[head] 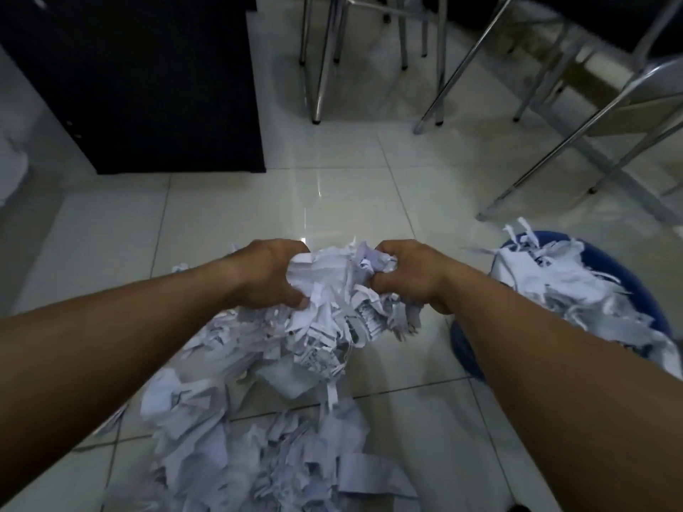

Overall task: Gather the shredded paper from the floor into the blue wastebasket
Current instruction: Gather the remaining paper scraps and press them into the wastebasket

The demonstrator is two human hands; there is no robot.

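A bundle of white shredded paper (338, 286) is held between both hands above the floor, with strips trailing down from it. My left hand (264, 275) grips its left side and my right hand (414, 273) grips its right side. More shredded paper (258, 448) lies heaped on the white tiles below and toward the near edge. The blue wastebasket (464, 352) stands at the right, partly hidden by my right forearm, and it is heaped with white shreds (561, 286) up over its rim.
A black cabinet (148, 86) stands at the back left. Metal chair legs (318, 68) and folding chair frames (576, 142) rise at the back and back right. White tiled floor (295, 201) lies between them and my hands.
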